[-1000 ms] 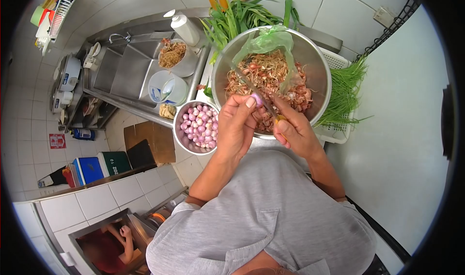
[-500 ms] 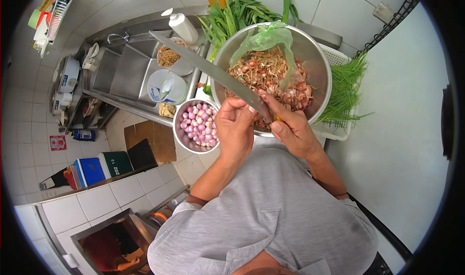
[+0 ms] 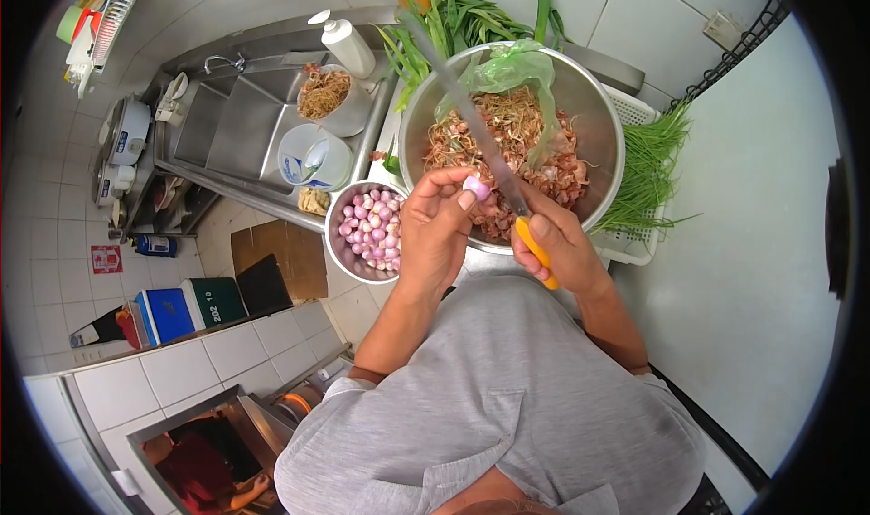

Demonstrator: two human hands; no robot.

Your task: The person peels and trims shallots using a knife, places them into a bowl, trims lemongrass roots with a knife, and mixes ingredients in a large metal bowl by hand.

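Between the thumb and fingertips of my left hand point(image 3: 437, 229) is a peeled purple shallot point(image 3: 476, 187). My right hand point(image 3: 564, 247) grips the yellow handle of a long knife point(image 3: 485, 139), whose blade points up and away to the left. Both hands are over the near rim of a large steel bowl point(image 3: 603, 166). Shallot skins and dry roots point(image 3: 553, 175) fill its bottom, and a green plastic bag point(image 3: 503, 69) hangs over the far rim. Left of my left hand, a smaller steel pot point(image 3: 332, 247) holds many peeled shallots point(image 3: 370, 229).
A steel sink point(image 3: 245, 125) lies to the left, with a soap pump bottle point(image 3: 347, 48), a tub of roots point(image 3: 349, 111) and a clear plastic tub point(image 3: 337, 163). Leafy greens point(image 3: 467, 16) lie behind the bowl; chives point(image 3: 648, 170) rest in a white basket point(image 3: 634, 107) at right.
The knife has swung more upright, its handle now showing in my right hand. The shallot has come into view in my left hand, and the hands are slightly farther apart.
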